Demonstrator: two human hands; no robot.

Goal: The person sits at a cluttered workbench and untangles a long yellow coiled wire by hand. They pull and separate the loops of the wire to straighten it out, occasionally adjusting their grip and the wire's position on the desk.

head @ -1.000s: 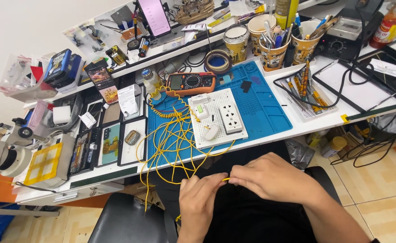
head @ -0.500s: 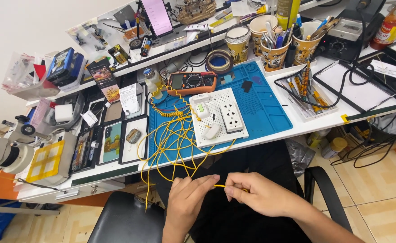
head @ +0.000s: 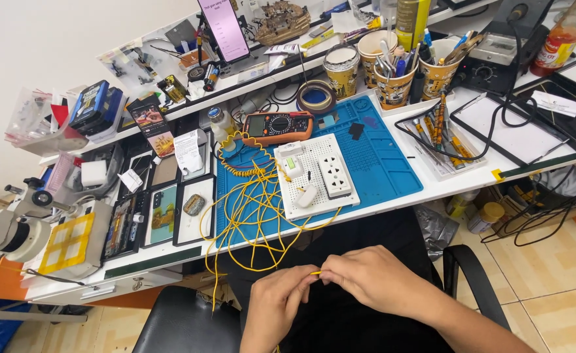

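My left hand (head: 278, 304) and my right hand (head: 369, 280) meet over my lap, below the workbench edge. Both pinch the same short piece of thin yellow wire (head: 314, 273), fingertips almost touching. More yellow wire (head: 252, 216) lies in a loose tangle on the blue work mat (head: 383, 163) and hangs over the table's front edge. On the mat sits a white perforated board (head: 307, 173) carrying a white double socket (head: 335, 175) and small white parts. An orange and black multimeter (head: 277, 125) rests behind it.
Paper cups of tools (head: 392, 78) and a tape roll (head: 316, 97) stand at the back. Phones and trays (head: 150, 212) lie left of the mat, with a microscope (head: 10, 229) at far left. A black soldering station (head: 497, 59) and cables sit right. A black chair arm (head: 471, 278) is by my right elbow.
My hands have come closer together along the yellow wire, so the stretch showing between them is shorter. The view has shifted slightly.
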